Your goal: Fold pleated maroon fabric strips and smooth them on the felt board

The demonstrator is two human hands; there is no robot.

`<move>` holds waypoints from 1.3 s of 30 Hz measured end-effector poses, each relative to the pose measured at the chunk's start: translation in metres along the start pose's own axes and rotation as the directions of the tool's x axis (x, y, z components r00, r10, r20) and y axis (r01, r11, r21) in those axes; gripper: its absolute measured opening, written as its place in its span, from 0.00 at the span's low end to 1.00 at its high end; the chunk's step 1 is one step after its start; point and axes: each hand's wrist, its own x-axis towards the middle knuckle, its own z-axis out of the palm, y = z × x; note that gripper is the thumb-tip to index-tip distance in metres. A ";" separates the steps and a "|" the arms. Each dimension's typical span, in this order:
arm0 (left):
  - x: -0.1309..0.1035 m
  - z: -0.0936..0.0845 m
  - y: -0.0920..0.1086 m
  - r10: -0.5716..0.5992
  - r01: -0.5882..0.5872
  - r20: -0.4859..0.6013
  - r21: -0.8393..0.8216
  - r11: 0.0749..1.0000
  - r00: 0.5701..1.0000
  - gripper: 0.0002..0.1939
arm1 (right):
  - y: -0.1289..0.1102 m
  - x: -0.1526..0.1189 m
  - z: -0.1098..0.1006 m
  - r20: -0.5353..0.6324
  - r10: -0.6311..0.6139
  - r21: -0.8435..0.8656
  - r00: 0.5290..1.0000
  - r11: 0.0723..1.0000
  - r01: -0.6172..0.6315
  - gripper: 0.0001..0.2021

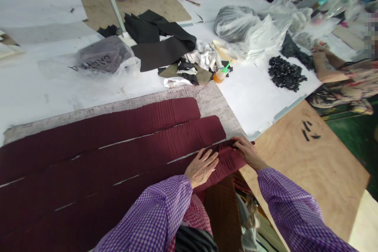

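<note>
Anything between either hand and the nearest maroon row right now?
Nothing visible. The left hand lies flat on the nearest maroon row, and the right hand touches its right end. The small orange container and black sheets lie beyond the farthest maroon row, clear of both hands.

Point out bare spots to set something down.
Bare: wooden board between the black strips and right sleeve; white surface between the orange container and black pile. Crowded: around the black sheets; maroon layers under the left hand.
</note>
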 end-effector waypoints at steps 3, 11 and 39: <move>0.000 -0.001 0.000 0.005 -0.005 0.003 0.008 1.000 1.000 0.21 | -0.002 0.006 -0.008 0.026 -0.066 0.007 0.997 0.998 0.066 0.10; -0.001 0.002 -0.001 0.022 -0.022 0.001 0.021 1.000 1.000 0.21 | -0.001 0.016 -0.016 0.122 -0.183 -0.026 0.976 0.982 0.187 0.09; -0.002 0.002 -0.001 0.035 -0.035 -0.002 0.050 0.998 0.999 0.21 | -0.022 0.051 -0.027 0.362 -0.255 -0.036 0.897 0.958 0.286 0.32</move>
